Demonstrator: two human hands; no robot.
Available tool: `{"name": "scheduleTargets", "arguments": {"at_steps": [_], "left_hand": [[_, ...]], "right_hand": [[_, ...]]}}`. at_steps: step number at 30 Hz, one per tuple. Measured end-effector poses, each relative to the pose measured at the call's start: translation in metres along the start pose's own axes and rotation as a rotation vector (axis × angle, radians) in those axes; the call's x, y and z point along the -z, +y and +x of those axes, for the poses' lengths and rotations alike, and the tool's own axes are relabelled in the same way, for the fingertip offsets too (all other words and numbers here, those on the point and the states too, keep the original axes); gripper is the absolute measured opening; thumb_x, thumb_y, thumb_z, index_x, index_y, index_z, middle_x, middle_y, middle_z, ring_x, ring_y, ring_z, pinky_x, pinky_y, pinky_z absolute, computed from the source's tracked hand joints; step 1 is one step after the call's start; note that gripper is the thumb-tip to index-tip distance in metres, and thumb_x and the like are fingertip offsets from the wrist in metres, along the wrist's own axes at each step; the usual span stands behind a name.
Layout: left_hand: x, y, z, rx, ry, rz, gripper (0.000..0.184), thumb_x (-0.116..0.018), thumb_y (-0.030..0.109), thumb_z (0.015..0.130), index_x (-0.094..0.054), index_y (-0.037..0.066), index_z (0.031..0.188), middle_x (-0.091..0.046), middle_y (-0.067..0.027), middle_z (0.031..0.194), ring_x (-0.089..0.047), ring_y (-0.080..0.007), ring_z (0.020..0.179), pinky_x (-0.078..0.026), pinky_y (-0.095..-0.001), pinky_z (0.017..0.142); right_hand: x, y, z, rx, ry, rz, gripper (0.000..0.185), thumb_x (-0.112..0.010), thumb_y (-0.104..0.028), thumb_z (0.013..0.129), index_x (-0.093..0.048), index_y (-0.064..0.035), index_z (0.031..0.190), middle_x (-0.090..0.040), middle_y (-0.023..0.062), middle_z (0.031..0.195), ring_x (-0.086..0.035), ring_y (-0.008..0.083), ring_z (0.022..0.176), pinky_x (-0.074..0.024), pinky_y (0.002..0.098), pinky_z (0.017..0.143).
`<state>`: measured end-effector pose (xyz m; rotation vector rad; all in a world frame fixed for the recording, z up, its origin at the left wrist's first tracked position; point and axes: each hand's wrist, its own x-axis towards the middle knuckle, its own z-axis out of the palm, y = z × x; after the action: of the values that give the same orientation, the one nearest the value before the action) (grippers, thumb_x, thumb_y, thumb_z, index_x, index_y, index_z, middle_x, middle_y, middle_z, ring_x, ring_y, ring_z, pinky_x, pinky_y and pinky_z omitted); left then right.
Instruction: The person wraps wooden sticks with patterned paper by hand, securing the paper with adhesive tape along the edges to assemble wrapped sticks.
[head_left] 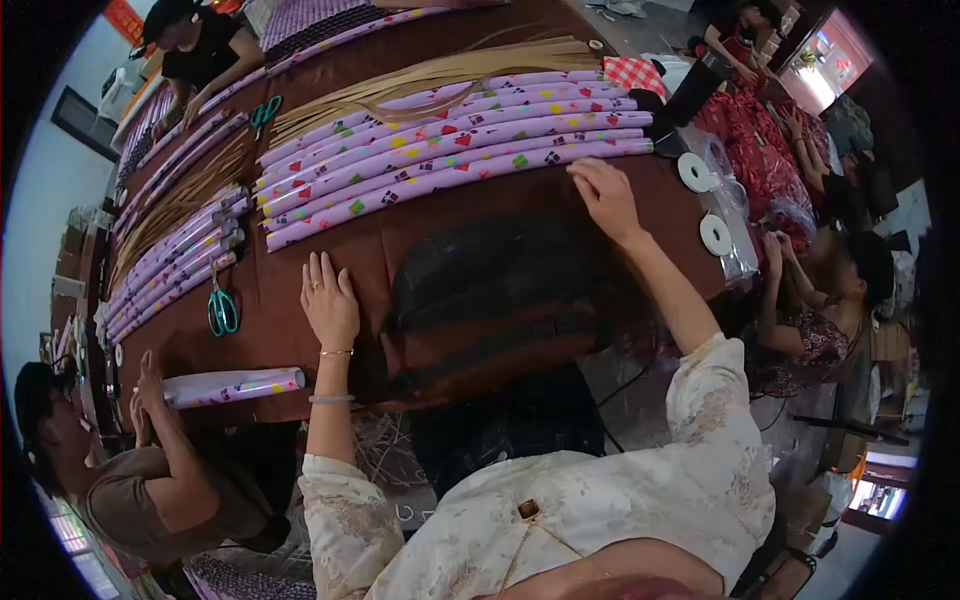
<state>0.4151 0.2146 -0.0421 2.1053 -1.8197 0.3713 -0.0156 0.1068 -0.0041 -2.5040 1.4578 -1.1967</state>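
Rolls of pale purple paper printed with small multicoloured shapes (450,150) lie side by side at 12 o'clock on a counter covered in dark red-brown cloth (375,245), below long tan strips (440,75). At 1 o'clock, the right hand (610,205) is at the lower edge of the nearest roll, its fingers loosely bent and pinching nothing visible; whether they touch the paper, I cannot tell. The left hand (330,305) rests palm down on the cloth at 9 o'clock, its fingers extended and slightly spread. Between the forearms is a black fabric bag (490,275). Teal-handled scissors (223,311) lie to the left hand's 9 o'clock, near another stack of patterned rolls (175,265). Toward 2 o'clock sit two white ring-shaped spools (695,172). At 8 o'clock, another person (150,485) has hands beside a separate patterned roll (240,387).
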Motion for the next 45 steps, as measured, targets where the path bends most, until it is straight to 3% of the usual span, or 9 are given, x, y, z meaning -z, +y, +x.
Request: {"name": "scheduleTargets", "arguments": {"at_steps": [4,14,22,26,30,37,39,41,45], "left_hand": [[-0.001,-0.002,0.000,0.026,-0.045,0.008,0.044,-0.039,0.031,0.093,-0.041,0.008,0.130,-0.037,-0.0098,0.137,-0.034,-0.0264,0.126,-0.030,-0.0383,0.100],[-0.005,-0.007,0.001,0.002,-0.019,0.038,0.042,-0.041,0.031,0.092,-0.043,0.008,0.128,-0.040,-0.0087,0.135,-0.036,-0.0261,0.125,-0.032,-0.0400,0.098],[0.007,0.006,0.007,0.041,0.073,-0.012,0.037,-0.050,0.026,0.085,-0.053,0.005,0.115,-0.050,-0.0129,0.124,-0.045,-0.0289,0.116,-0.039,-0.0411,0.092],[0.011,0.004,0.007,0.047,0.087,-0.101,0.039,-0.050,0.028,0.085,-0.054,0.003,0.114,-0.050,-0.0140,0.125,-0.045,-0.0312,0.116,-0.036,-0.0401,0.096],[0.028,0.008,-0.002,0.117,-0.035,-0.242,0.042,-0.050,0.031,0.084,-0.053,0.003,0.115,-0.045,-0.0135,0.128,-0.040,-0.0276,0.120,-0.034,-0.0414,0.096],[0.039,0.007,-0.024,0.093,-0.012,-0.590,0.034,-0.053,0.029,0.086,-0.057,0.008,0.112,-0.052,-0.0077,0.122,-0.050,-0.0232,0.111,-0.043,-0.0389,0.088],[0.103,0.005,-0.076,-0.117,0.316,-0.660,0.025,-0.057,0.021,0.084,-0.062,0.009,0.106,-0.059,-0.0051,0.113,-0.056,-0.0210,0.101,-0.047,-0.0383,0.082],[0.142,-0.009,-0.143,0.047,0.574,-0.704,0.019,-0.060,0.011,0.082,-0.064,0.009,0.100,-0.063,-0.0066,0.101,-0.060,-0.0224,0.090,-0.049,-0.0358,0.076],[0.143,-0.043,-0.300,0.828,0.802,-0.490,0.015,-0.057,0.008,0.082,-0.063,0.005,0.096,-0.062,-0.0117,0.089,-0.060,-0.0255,0.081,-0.047,-0.0347,0.070]], "right_hand": [[0.056,-0.067,-0.043,-0.275,-0.021,0.323,0.014,-0.056,-0.010,0.084,-0.063,-0.0071,0.095,-0.061,0.0081,0.097,-0.058,0.0251,0.084,-0.0449,0.0342,0.073],[0.019,-0.182,-0.112,0.301,-0.430,0.904,0.014,-0.061,-0.015,0.081,-0.063,-0.0089,0.094,-0.061,0.0051,0.095,-0.059,0.0217,0.084,-0.0442,0.0340,0.077],[-0.092,-0.200,-0.173,0.141,-1.851,0.903,0.029,-0.046,-0.029,0.090,-0.059,-0.0070,0.104,-0.060,0.0077,0.098,-0.055,0.0214,0.096,-0.0394,0.0337,0.089],[-0.151,-0.176,-0.211,-0.001,-1.847,1.158,0.032,-0.040,-0.030,0.095,-0.057,-0.0052,0.106,-0.060,0.0035,0.092,-0.055,0.0119,0.088,-0.0433,0.0251,0.080],[-0.167,-0.151,-0.239,-0.517,-1.791,1.527,0.037,-0.046,-0.028,0.092,-0.048,-0.0030,0.119,-0.058,0.0092,0.100,-0.056,0.0175,0.091,-0.0431,0.0298,0.083],[-0.188,-0.114,-0.265,-1.199,-1.506,1.162,0.040,-0.039,-0.032,0.094,-0.044,-0.0049,0.124,-0.055,0.0094,0.106,-0.051,0.0188,0.096,-0.0417,0.0309,0.087],[-0.223,-0.068,-0.297,-0.964,-1.533,1.055,0.043,-0.035,-0.034,0.095,-0.043,-0.0053,0.125,-0.055,0.0100,0.107,-0.051,0.0198,0.096,-0.0418,0.0321,0.087],[-0.219,-0.071,-0.295,-0.720,-1.544,0.949,0.046,-0.031,-0.037,0.095,-0.042,-0.0058,0.127,-0.055,0.0107,0.108,-0.051,0.0208,0.095,-0.0420,0.0332,0.087],[-0.214,-0.084,-0.271,-0.677,-1.727,0.469,0.045,-0.033,-0.035,0.095,-0.043,-0.0043,0.127,-0.056,0.0115,0.109,-0.052,0.0217,0.095,-0.0417,0.0344,0.087]]}}
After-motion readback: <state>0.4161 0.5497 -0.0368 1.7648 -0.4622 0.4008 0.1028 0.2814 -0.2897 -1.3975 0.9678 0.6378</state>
